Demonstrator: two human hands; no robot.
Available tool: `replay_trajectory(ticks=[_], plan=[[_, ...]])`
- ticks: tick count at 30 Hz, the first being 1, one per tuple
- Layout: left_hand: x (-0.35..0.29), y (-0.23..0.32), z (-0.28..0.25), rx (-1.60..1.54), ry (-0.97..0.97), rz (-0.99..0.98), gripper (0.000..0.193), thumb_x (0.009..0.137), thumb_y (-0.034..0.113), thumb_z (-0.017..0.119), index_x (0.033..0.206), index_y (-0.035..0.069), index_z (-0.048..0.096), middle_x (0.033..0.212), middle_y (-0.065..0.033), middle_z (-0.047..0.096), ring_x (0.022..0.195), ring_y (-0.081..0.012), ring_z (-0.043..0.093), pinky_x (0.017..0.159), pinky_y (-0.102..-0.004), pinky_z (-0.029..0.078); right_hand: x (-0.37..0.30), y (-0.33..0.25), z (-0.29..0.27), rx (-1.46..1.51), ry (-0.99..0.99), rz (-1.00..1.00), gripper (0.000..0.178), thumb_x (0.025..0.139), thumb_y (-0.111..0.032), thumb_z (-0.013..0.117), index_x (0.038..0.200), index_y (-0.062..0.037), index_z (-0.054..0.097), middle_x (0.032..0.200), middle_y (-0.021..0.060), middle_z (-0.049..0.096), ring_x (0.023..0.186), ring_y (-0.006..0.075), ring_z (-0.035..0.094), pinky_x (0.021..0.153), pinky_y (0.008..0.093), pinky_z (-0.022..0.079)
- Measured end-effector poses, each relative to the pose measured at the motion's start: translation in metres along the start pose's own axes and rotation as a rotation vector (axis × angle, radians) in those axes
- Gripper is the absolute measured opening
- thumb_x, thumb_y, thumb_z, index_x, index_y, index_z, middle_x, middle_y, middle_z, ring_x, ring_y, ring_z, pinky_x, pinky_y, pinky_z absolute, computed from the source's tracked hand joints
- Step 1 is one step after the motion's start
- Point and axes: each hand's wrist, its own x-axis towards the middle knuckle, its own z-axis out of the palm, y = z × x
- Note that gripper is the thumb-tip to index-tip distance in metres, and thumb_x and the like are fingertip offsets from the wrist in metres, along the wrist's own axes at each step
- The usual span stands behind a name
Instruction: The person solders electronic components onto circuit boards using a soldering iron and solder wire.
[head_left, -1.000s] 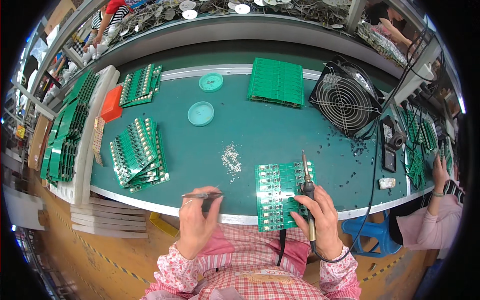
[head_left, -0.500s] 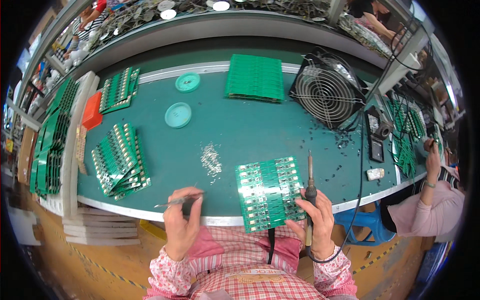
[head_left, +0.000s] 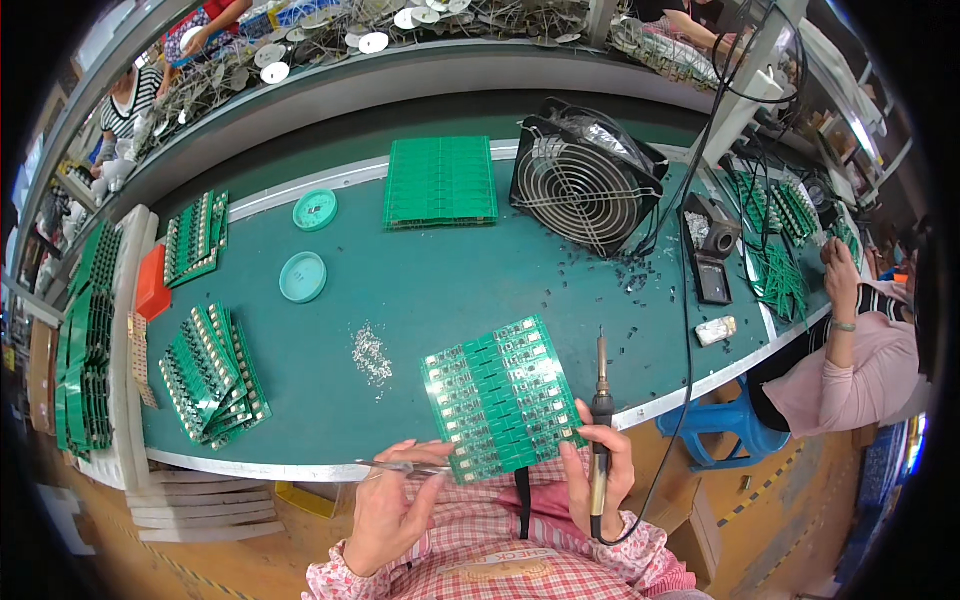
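Note:
A green circuit board panel (head_left: 500, 395) lies tilted at the near edge of the green bench (head_left: 440, 280). My right hand (head_left: 598, 478) grips a soldering iron (head_left: 601, 420) upright, tip pointing up, and its thumb rests on the panel's right corner. My left hand (head_left: 392, 505) pinches a thin pair of tweezers (head_left: 405, 466) whose tip touches the panel's lower left corner. A small heap of tiny silver parts (head_left: 371, 353) sits on the bench left of the panel.
A stack of green boards (head_left: 212, 372) lies at left, more boards (head_left: 441, 180) at the back. Two teal lids (head_left: 303, 277) sit nearby. A black fan (head_left: 582, 180) and an iron stand (head_left: 712, 250) are at right. Another person (head_left: 850, 340) works at the right.
The circuit panel has been pulled toward me and turned, now overhanging the bench edge. Both hands have closed in on it; the view has shifted lower.

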Motion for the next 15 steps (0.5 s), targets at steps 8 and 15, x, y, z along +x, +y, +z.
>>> replay_trajectory(ticks=[8,15], plan=[[0.006,-0.004,0.012,-0.571,0.184,-0.13,0.017,0.093,0.003,0.063,0.109,0.002,0.06,0.131,-0.0122,0.057,0.114,-0.0219,0.06,0.107,-0.0378,0.041,0.006,-0.021,0.011,0.701,0.214,0.365,0.039,0.094,0.001,0.061,0.124,-0.0115,0.04,0.133,0.018,0.054,0.108,0.0199,0.062,0.075,0.0313,0.06],[-0.002,-0.006,0.0,-0.898,0.119,-0.199,0.018,0.096,0.001,0.062,0.114,-0.001,0.06,0.116,-0.0049,0.059,0.108,-0.0131,0.058,0.094,-0.0302,0.049,0.005,-0.036,0.029,0.728,0.15,0.363,0.037,0.092,0.004,0.062,0.121,-0.0062,0.04,0.132,0.0247,0.054,0.108,0.0256,0.064,0.074,0.0326,0.061]])
